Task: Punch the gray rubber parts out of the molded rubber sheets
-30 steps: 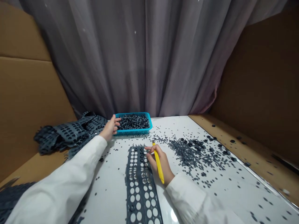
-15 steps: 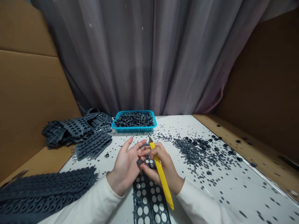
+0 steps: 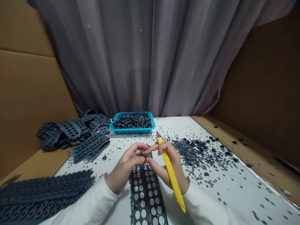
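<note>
A dark grey punched rubber strip point(image 3: 146, 195) full of round holes lies on the white table point(image 3: 234, 200) and runs toward me. My left hand point(image 3: 127, 167) and my right hand point(image 3: 165, 164) meet at its far end, where the fingertips of both pinch a small grey ring piece point(image 3: 147, 155). A yellow craft knife point(image 3: 171, 173) rests in my right hand, blade tip pointing up and away. Both arms wear white sleeves.
A blue basket point(image 3: 132, 130) of small dark rings stands at the back of the table. Punched strips are piled at the left point(image 3: 77, 134) and near left point(image 3: 42, 195). Loose grey scraps point(image 3: 199, 154) are scattered to the right. Cardboard walls and a grey curtain enclose the table.
My left hand came back from the blue basket to the strip's far end. Both hands now pinch a small ring piece there, and the knife has tilted more upright.
</note>
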{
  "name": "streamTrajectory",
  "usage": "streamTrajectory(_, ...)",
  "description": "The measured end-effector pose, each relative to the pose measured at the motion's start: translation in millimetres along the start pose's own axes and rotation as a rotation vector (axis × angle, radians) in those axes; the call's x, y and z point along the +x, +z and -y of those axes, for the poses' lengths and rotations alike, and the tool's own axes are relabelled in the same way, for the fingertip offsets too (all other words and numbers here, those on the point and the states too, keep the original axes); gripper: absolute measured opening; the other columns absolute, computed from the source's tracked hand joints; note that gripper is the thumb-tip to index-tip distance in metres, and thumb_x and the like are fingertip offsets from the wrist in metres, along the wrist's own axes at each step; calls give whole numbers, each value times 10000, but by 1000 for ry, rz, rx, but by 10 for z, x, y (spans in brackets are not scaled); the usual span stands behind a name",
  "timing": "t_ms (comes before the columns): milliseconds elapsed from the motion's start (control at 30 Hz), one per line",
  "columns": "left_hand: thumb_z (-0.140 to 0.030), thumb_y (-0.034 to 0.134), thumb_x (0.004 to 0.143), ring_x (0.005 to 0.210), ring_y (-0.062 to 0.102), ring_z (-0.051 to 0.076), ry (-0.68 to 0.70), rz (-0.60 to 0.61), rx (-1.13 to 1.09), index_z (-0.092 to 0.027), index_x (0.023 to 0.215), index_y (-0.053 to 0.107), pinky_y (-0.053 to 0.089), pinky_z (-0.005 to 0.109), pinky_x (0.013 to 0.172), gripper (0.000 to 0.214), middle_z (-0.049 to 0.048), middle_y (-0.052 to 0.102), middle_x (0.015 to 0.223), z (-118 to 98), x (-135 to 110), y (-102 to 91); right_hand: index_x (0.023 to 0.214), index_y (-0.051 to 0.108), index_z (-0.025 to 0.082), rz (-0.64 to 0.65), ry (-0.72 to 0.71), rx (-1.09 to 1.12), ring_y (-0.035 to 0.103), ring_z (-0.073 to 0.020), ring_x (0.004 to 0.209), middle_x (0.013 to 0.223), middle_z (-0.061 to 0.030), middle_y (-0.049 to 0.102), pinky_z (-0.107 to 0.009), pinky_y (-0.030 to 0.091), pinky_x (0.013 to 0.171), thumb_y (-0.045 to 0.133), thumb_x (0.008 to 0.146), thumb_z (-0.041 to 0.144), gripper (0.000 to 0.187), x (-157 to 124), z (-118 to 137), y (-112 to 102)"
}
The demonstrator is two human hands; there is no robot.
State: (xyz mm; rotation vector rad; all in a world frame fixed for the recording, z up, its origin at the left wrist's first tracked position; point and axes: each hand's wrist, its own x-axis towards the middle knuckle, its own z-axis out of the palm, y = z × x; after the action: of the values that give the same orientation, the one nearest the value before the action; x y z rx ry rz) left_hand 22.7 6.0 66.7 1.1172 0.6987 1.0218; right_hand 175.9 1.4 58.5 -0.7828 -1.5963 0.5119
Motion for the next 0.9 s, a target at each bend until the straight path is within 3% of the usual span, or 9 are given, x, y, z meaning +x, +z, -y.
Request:
streamTrajectory(133, -307, 643, 757, 722, 500, 145, -26, 40, -22, -197, 1003, 563, 370, 267, 698, 282, 22, 575, 816, 13, 4, -1, 721, 342, 235, 1, 41, 37, 606, -177, 734, 796, -17, 676, -353, 441, 741, 604, 727, 170, 270, 28, 1, -18)
streamTrajectory(333, -299, 678, 763, 681, 489, 88, -139, -49, -183, -184, 985, 589, 372, 207, 646, 265, 12, 574, 859, 73, 32, -21, 709, 338, 234, 102, 86, 75, 620, -178, 727, 805, -23, 694, -342, 455, 720, 604, 748, 198, 271, 90, 13, -66)
streamTrajectory(567, -256, 625, 814, 639, 557, 87, -314, -209, -482, -183, 954, 608, 431, 211, 613, 159, 29, 637, 842, 95, 29, 35, 783, 324, 247, 102, 82, 127, 618, -220, 965, 1024, -59, 669, -408, 439, 858, 650, 708, 168, 344, 46, -23, -47)
streamTrajectory(900, -311, 561, 858, 774, 609, 140, -341, -196, -522, -199, 922, 636, 425, 238, 660, 150, 33, 676, 810, 96, -15, 137, 740, 315, 236, 42, 209, 121, 640, -202, 800, 860, -53, 697, -370, 486, 751, 641, 738, 273, 328, 32, -49, 2)
